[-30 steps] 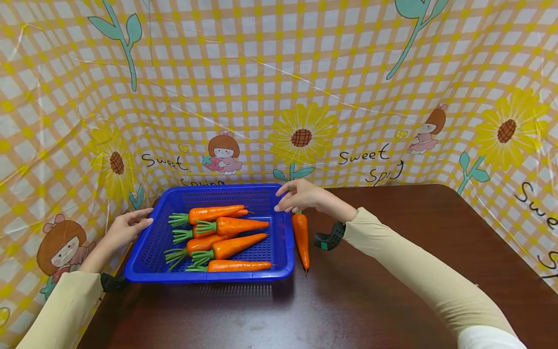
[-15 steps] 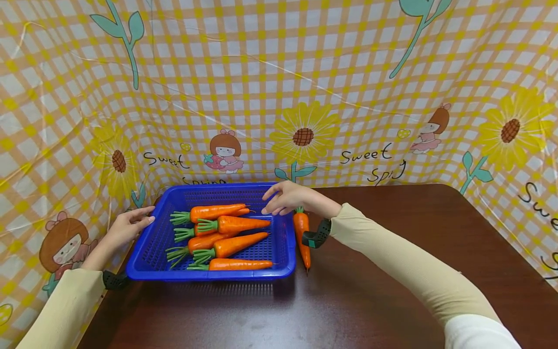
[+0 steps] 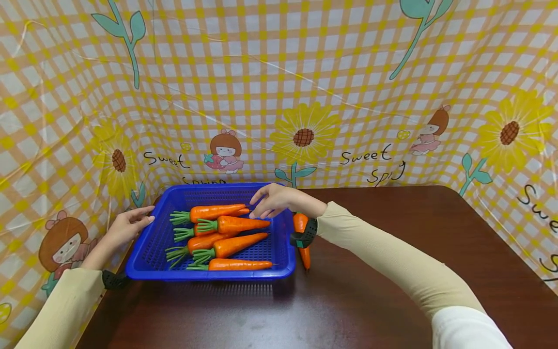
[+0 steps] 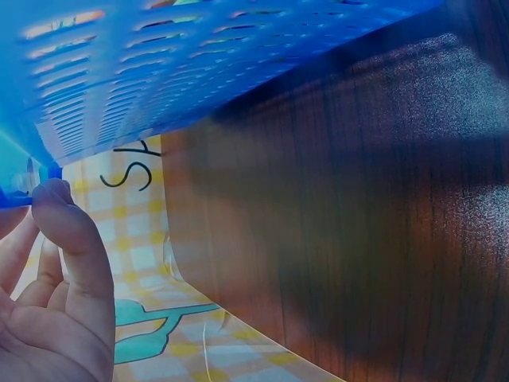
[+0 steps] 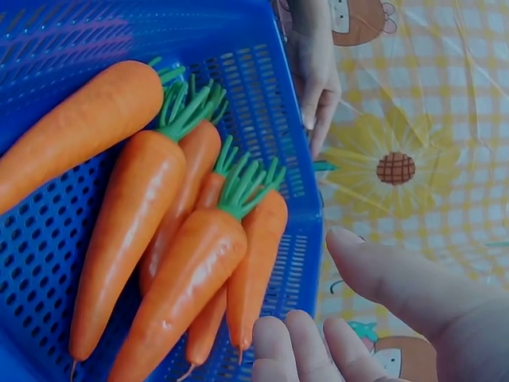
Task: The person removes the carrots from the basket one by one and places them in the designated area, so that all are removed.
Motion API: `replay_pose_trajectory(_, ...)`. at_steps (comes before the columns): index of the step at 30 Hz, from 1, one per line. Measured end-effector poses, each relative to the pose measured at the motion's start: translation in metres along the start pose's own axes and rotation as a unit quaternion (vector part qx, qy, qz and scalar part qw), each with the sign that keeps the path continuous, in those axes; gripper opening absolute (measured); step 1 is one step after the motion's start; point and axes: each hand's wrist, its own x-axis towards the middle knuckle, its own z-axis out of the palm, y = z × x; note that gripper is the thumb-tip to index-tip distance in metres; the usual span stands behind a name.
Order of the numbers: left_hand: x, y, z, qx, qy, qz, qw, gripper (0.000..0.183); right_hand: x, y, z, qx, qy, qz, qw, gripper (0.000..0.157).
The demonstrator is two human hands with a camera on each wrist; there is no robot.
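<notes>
In the head view my left hand [image 3: 124, 228] is at the left rim of a blue plastic basket [image 3: 209, 275]. The left wrist view has its thumb [image 4: 73, 231] and fingers pinching that rim. Several orange carrots [image 3: 241, 224] with green stem tops lie in the basket, mostly with their tips to the right. Over the basket's far right part hovers my right hand [image 3: 279, 198], fingers loosely extended and holding nothing. Its fingertips overlap the tips of the upper carrots. Another carrot [image 3: 306, 259] rests on the table just right of the basket, partly hidden by the right wristband.
The dark brown wooden table [image 3: 370, 300] extends to the right and in front of the basket. A checked cloth [image 3: 261, 87] with sunflowers hangs at the back and both sides. Black bands [image 3: 305, 234] are on both wrists.
My right hand has moved left from the basket's right rim to over the inside, its wristband now covering part of the loose carrot. The left hand stays on the rim.
</notes>
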Motion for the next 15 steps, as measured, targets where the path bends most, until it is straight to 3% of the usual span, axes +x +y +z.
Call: replay_pose_trajectory(15, 0.0, 0.001, 0.0, 0.005, 0.002, -0.007, 1.0, 0.057, 0.015, -0.01, 0.02, 0.0, -0.042, -0.01, 0.999, 0.052)
